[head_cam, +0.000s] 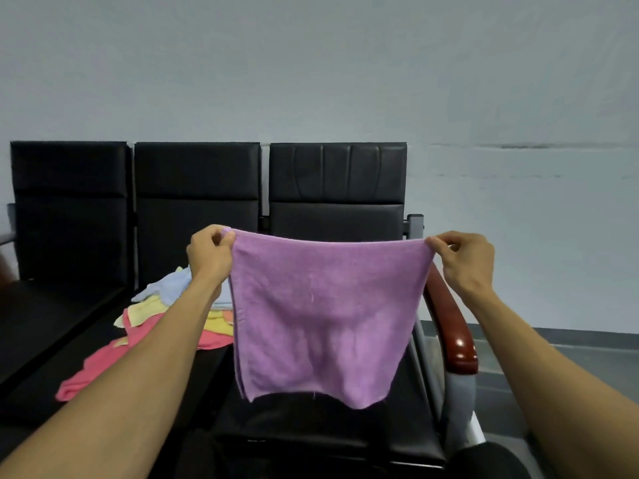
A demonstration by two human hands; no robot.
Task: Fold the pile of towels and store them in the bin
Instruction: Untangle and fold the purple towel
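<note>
A purple towel (pixel 325 316) hangs in the air in front of me, stretched wide by its top edge and doubled over, its lower edge just above the right seat. My left hand (pixel 210 254) pinches its top left corner. My right hand (pixel 465 262) pinches its top right corner. Behind my left forearm a loose pile of towels (pixel 145 326) lies on the middle seat: pink at the front, yellow in the middle, pale blue at the back. No bin is in view.
A row of three black padded seats (pixel 197 202) stands against a grey wall. A reddish-brown wooden armrest (pixel 453 326) on a metal frame closes off the right seat. Grey floor (pixel 553 354) lies to the right.
</note>
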